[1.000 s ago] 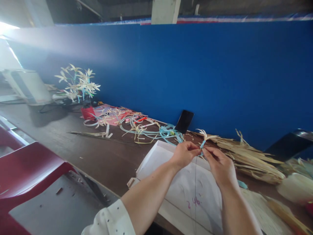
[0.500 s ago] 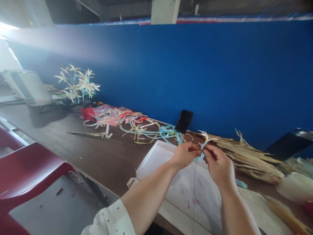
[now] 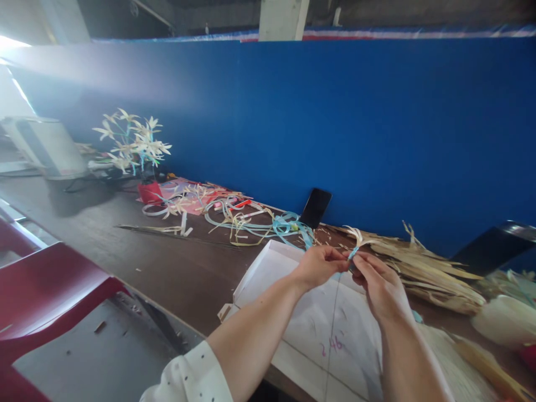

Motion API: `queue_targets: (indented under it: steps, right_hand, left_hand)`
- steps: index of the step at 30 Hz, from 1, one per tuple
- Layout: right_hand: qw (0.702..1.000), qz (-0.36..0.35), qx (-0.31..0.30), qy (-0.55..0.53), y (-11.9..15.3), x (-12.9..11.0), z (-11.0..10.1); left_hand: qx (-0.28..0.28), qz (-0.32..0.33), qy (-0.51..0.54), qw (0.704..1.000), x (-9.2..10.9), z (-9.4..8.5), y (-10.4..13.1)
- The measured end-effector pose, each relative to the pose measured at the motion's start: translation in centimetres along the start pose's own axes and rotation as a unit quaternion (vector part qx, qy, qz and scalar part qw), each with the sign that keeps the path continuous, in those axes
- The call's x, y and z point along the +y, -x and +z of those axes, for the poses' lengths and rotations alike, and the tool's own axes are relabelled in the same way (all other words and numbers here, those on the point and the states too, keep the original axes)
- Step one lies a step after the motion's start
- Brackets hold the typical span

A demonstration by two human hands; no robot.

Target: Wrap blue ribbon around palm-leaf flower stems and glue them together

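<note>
A small flower with pale, husk-like petals stands above my fingertips. Light blue ribbon wraps around its base. My left hand is closed in a pinch just below the petals, at the stem. On the other side, my right hand pinches the wrapped base between thumb and fingers. From the hands a thin dark wire stem runs down over a white box lid marked with pink writing. My fingers cover the exact grip points.
Dried husks lie to the right. A black phone leans on the blue partition. Blue ribbon coils and scraps lie mid-table. Further left stands a red pot of pale flowers. A red chair is near the table's edge.
The flower and its wire stem have shifted slightly right and down. My right hand has turned and moved a little right, its thumb now over the blue wrapping.
</note>
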State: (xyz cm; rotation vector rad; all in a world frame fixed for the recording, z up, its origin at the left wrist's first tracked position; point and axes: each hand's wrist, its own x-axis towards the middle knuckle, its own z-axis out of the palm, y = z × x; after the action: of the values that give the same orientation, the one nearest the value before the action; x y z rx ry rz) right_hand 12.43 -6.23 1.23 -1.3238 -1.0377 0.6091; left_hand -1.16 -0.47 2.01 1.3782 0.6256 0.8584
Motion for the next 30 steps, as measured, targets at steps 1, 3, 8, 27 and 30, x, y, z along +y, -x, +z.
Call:
queue_targets:
  steps: [1, 3, 8, 27, 30]
  right_hand:
    - [1.0, 0.009, -0.004, 0.0, 0.03, -0.03, -0.02]
    - [1.0, 0.021, -0.01, 0.001, 0.07, -0.11, -0.07]
    - [1.0, 0.022, -0.004, -0.009, -0.15, -0.02, -0.17]
    - [0.997, -0.008, 0.018, 0.068, -0.17, -0.12, -0.14]
    - [0.997, -0.017, 0.017, 0.08, -0.13, -0.21, -0.13]
  left_hand:
    - [-0.001, 0.0, -0.004, 1.0, -0.01, -0.01, -0.01]
    - [-0.004, 0.004, -0.009, 1.0, -0.01, -0.06, -0.03]
    - [-0.001, 0.007, -0.019, 1.0, 0.02, -0.2, -0.03]
    - [0.0, 0.02, 0.003, 1.0, -0.15, 0.04, 0.03]
    - [-0.005, 0.019, 0.015, 1.0, -0.08, 0.13, 0.09]
